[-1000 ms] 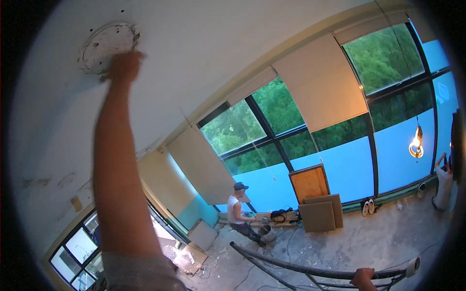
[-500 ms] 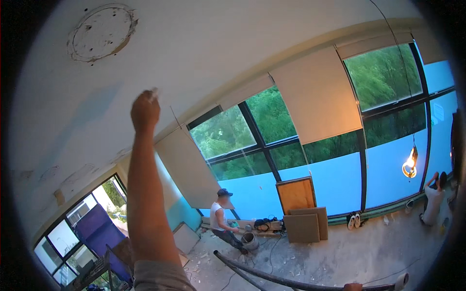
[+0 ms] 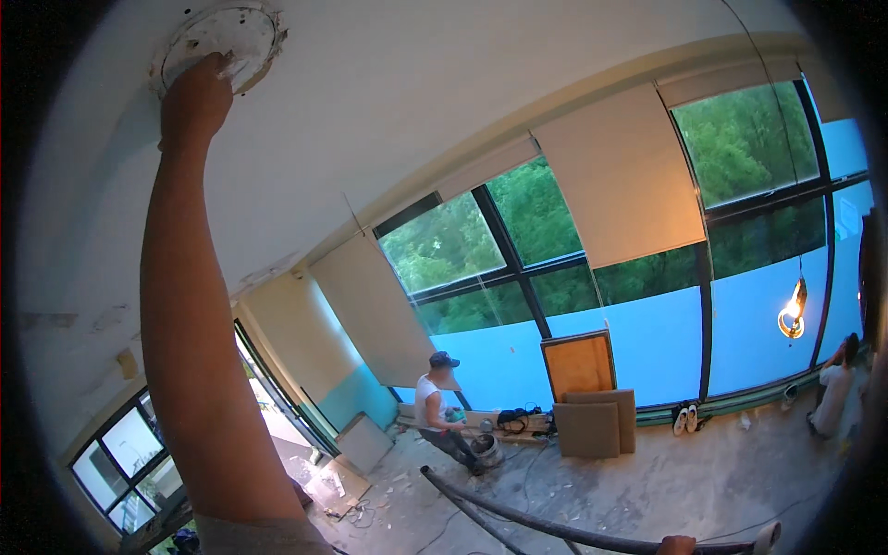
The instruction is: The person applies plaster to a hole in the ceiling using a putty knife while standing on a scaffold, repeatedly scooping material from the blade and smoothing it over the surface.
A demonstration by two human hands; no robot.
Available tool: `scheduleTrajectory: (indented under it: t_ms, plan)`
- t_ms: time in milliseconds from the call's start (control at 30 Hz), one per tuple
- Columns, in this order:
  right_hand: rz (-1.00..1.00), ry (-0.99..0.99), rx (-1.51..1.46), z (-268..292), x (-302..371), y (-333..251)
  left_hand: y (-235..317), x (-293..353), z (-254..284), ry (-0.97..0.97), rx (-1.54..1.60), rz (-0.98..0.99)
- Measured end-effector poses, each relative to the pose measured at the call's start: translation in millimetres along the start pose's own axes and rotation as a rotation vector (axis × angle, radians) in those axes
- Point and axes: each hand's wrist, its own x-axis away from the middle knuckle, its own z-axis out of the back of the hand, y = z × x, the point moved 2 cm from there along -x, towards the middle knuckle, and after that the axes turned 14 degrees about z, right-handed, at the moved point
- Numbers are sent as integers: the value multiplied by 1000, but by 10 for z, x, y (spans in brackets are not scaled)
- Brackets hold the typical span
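Observation:
My left hand (image 3: pixel 196 100) is raised to the ceiling with its fingers closed, at the edge of a round patch (image 3: pixel 222 35) with a rough, cracked rim and dark holes. Something small and pale shows at the fingertips, too small to name. Low on the right, my right hand (image 3: pixel 676 546) is wrapped round a dark tubular rail (image 3: pixel 564 532). Only the top of that hand is in the picture.
Below, a person (image 3: pixel 435 407) in a cap stands by a bucket (image 3: pixel 486 450). Another person (image 3: pixel 832 388) is at the far right. Boards (image 3: pixel 592 427) lean by the windows, shoes (image 3: pixel 684 418) beside them. A lit bulb (image 3: pixel 792 319) hangs from a cord.
My left hand has moved up and left across the ceiling to the round patch. The view has shifted slightly. My right hand stays on the rail.

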Motion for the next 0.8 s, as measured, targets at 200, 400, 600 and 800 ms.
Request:
scheduleTrajectory:
  t_ms: [200,400,600,800]
  plan:
    - [11,40,18,144,73,-56,32,-54,-51,41,-9,-35]
    - [5,100,-19,56,64,2,142,-36,-42,11,-59,-28]
    - [35,39,-11,27,74,-10,383,-24,49,-30,-119,-57]
    - [-18,73,-12,-68,27,71,398,-71,-41,-87,-117,15]
